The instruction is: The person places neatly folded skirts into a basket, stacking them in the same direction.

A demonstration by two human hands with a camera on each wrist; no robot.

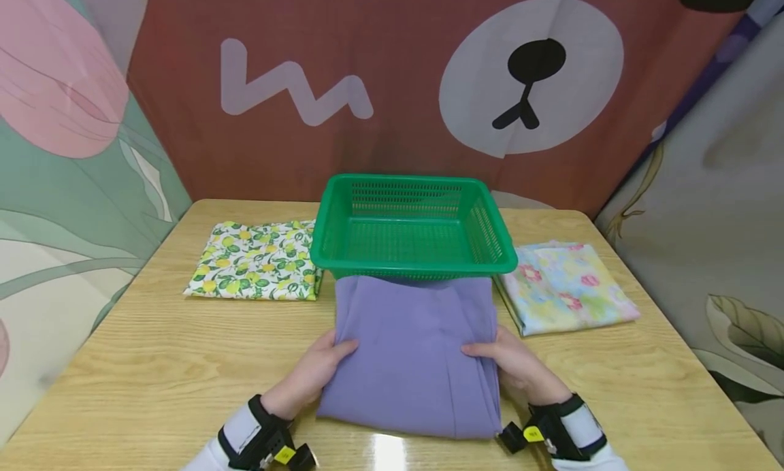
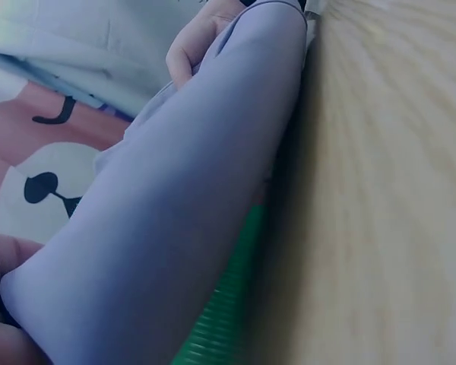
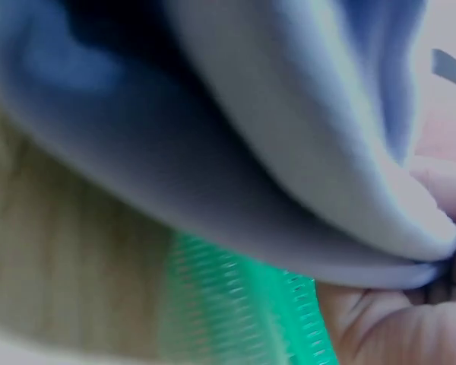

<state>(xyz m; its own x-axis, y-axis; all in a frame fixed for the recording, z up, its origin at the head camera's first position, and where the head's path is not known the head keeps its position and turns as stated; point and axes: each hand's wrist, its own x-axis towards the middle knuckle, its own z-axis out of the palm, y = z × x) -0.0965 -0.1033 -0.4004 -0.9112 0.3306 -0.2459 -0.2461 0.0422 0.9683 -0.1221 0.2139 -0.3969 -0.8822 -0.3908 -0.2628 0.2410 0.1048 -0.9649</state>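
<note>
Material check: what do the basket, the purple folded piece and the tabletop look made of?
Green basket: probably moulded plastic, slightly glossy, by its slotted walls. Purple folded piece: matte cloth, by its soft folds; fibre unclear. Tabletop: wood or wood-look laminate, smooth, by its grain and bright reflection.

Smooth, matt cloth (image 1: 410,362) lies between left hand (image 1: 314,371) and right hand (image 1: 520,367); beyond them, a glossy plastic basket (image 1: 413,267); below, a shiny wood-grained table (image 1: 233,362).

Two hands (image 1: 314,371) (image 1: 519,363); one purple cloth (image 1: 413,359); two patterned cloths (image 1: 254,261) (image 1: 572,287); one basket (image 1: 413,266); one table (image 1: 159,362); apparently two cameras (image 1: 301,458) (image 1: 512,438).
</note>
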